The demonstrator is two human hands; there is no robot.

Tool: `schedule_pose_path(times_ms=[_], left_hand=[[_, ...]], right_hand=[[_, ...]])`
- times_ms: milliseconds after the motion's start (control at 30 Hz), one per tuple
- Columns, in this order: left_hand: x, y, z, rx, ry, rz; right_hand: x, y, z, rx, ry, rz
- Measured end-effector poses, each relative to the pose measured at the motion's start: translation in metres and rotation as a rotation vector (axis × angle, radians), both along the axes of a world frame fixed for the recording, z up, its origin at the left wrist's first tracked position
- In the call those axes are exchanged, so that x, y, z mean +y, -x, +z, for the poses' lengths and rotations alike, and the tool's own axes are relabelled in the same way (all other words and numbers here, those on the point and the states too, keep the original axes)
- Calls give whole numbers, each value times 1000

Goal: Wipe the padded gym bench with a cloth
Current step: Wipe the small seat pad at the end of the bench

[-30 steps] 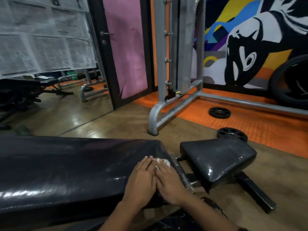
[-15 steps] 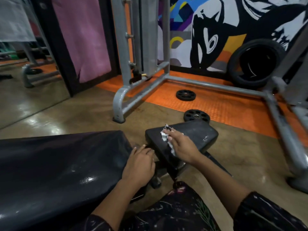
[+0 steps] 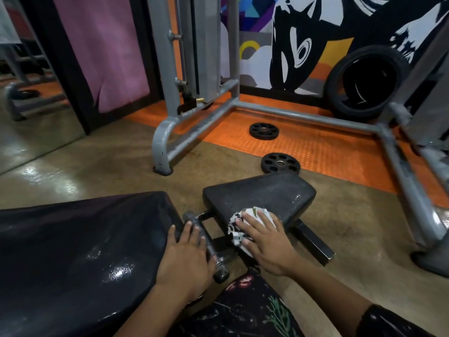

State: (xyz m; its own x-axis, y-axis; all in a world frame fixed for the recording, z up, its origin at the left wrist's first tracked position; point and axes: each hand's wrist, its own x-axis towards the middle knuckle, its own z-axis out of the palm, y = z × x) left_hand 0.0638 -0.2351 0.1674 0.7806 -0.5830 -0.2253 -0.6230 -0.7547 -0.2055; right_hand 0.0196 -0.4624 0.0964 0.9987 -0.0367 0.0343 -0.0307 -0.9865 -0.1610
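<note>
the right hand (image 3: 264,242) is lying flat, palm down, fingers spread, pressing a patterned cloth (image 3: 239,227) against the near left corner of the small seat pad (image 3: 264,194) of the bench; the cloth is bunching out from under the fingertips and draping over the pad's edge. the left hand (image 3: 187,256) is resting palm down, fingers loosely spread, on the right end of the long back pad (image 3: 80,251), with its fingertips reaching onto the ribbed black bar (image 3: 209,246) sitting in the gap between the two pads. the hand is gripping nothing. both pads are showing black, glossy, worn upholstery. a dark floral garment (image 3: 245,310) is showing at the lower edge between the forearms. beyond the seat pad, one weight plate (image 3: 280,163) is lying at the border of the orange mat (image 3: 323,152), and a second plate (image 3: 264,130) is lying further back on it. a grey steel frame (image 3: 201,122) is standing on the floor behind, and a tyre (image 3: 364,82) is leaning against the painted wall.
</note>
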Motion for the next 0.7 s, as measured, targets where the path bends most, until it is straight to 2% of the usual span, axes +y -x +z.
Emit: schedule_pose_path(times_ms=[167,367,467,600,700], left_hand=[[-6,3,5,-2,-53,7],[-5,3,8,14,-52,1],[-5,5,9,18,-52,2],[-5,4,6,9,-57,5],[-5,3,4,-2,-47,-1]], right_hand=[[9,-49,12,85,-27,-164],[17,4,6,49,-10,91],[-3,-1,6,60,-79,15],[5,-50,13,154,-57,-149],[21,-44,14,136,-28,-69]])
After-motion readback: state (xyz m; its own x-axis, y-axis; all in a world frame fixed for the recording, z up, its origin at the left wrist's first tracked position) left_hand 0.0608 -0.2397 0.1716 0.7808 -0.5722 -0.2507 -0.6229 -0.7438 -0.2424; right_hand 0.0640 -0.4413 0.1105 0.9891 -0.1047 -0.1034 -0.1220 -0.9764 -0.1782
